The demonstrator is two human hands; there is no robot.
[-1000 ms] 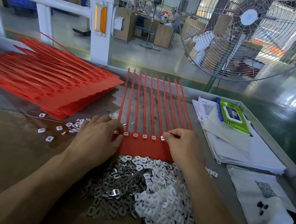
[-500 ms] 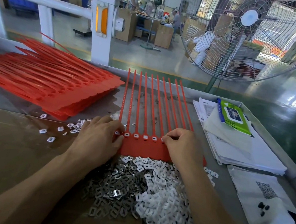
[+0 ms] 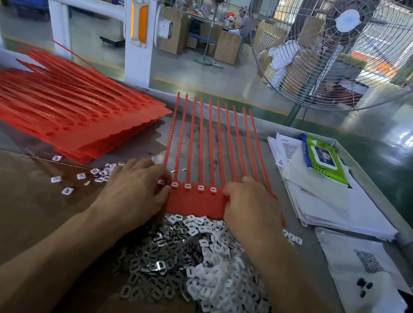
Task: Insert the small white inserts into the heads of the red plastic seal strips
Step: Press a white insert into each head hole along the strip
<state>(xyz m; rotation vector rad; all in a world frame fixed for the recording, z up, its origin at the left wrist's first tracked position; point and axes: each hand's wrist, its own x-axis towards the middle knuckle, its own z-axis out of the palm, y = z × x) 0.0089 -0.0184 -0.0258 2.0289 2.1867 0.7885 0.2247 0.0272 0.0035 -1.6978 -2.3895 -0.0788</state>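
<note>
A sheet of joined red seal strips (image 3: 194, 202) lies flat in front of me, its thin tails pointing away. Several heads in its row hold white inserts (image 3: 187, 186). My left hand (image 3: 135, 194) grips the sheet's left edge, thumb on top by the first head. My right hand (image 3: 252, 211) lies over the right part of the head row with curled fingertips pressing down; what is under them is hidden. A heap of loose white inserts (image 3: 219, 281) lies just before the sheet, between my forearms.
Grey metal clips (image 3: 155, 256) are heaped left of the white ones. A big stack of red strip sheets (image 3: 54, 112) fills the left of the table. Papers and a green wipes pack (image 3: 324, 160) lie on the right. A few loose inserts (image 3: 81, 178) are scattered on the brown cardboard.
Both hands stay on the head row with hardly any shift. The sheet has not moved.
</note>
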